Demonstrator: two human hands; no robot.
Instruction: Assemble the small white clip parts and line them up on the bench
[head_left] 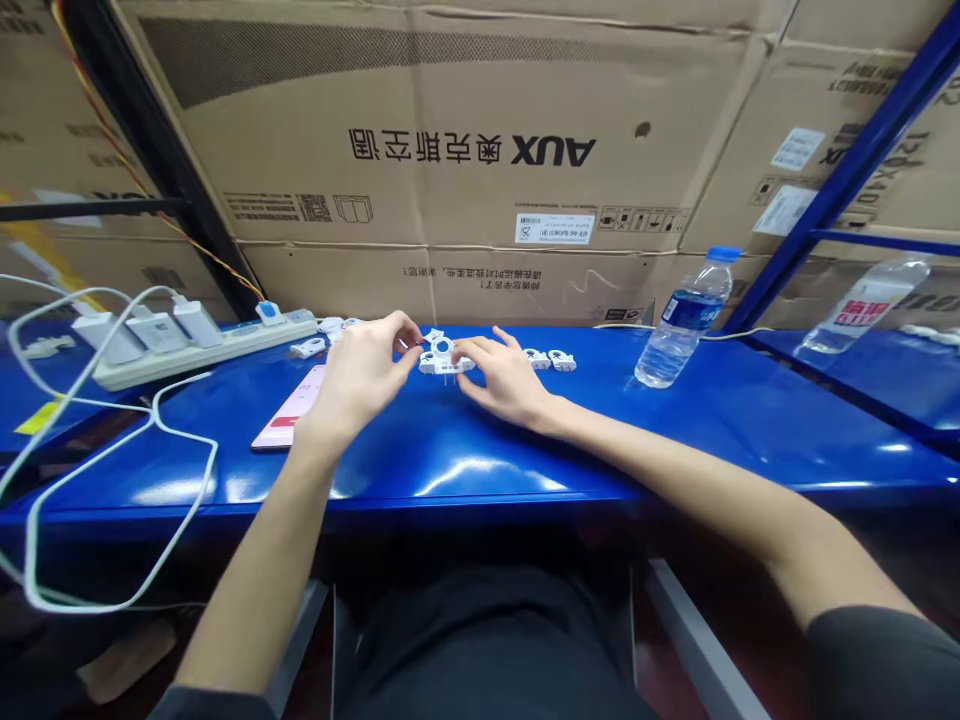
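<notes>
A small white plastic part (pixel 445 366) with a round ring on top stands on the blue table, between my two hands. My right hand (pixel 504 378) grips its right end between thumb and fingers. My left hand (pixel 364 365) is at its left side, thumb and forefinger pinched together; what lies between those fingertips is too small to make out. Just behind the ringed part shows another white piece (pixel 433 335). Similar white plastic pieces (pixel 561 360) lie right of my right hand, partly hidden by it. More white pieces (pixel 307 348) lie beyond my left wrist.
A phone (pixel 289 412) lies by my left forearm. At the left stand a power strip (pixel 210 345) with chargers and looping white cables (pixel 214 450). A water bottle (pixel 684 320) stands at the right, another bottle (pixel 862 305) beyond the blue post. Cardboard boxes (pixel 465 90) wall the back.
</notes>
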